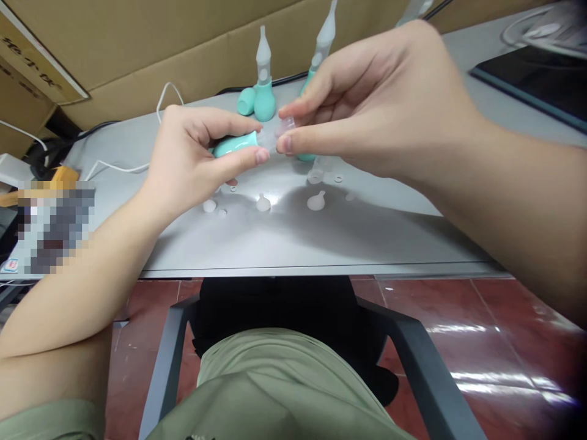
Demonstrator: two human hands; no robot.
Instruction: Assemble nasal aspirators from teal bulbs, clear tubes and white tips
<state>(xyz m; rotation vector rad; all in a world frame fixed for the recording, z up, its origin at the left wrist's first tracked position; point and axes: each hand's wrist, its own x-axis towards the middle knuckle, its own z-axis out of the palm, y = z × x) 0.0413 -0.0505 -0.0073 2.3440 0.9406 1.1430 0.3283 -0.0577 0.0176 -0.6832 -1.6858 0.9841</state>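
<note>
My left hand [190, 146] is closed round a glossy teal piece [236, 144], its thumb and index finger at a translucent part [266, 139] sticking out of the right end. From the other side, my right hand [367, 104] pinches a small clear plastic piece [287, 124] between thumb and fingertips. The two clear parts sit end to end; whether they are joined I cannot tell. Behind them stands a nasal aspirator [264, 101] with teal bulb and white tip, beside a short teal piece [246, 101]. My right hand partly hides a second aspirator [325, 33].
On the grey table [192, 250] lie several small white pieces, among them a round tabbed one [263, 203] and another [316, 200]. A clear ring-shaped part [315, 176] lies below my right hand. A dark tablet-like device [536, 79] is at right, a white cable [119, 165] at left.
</note>
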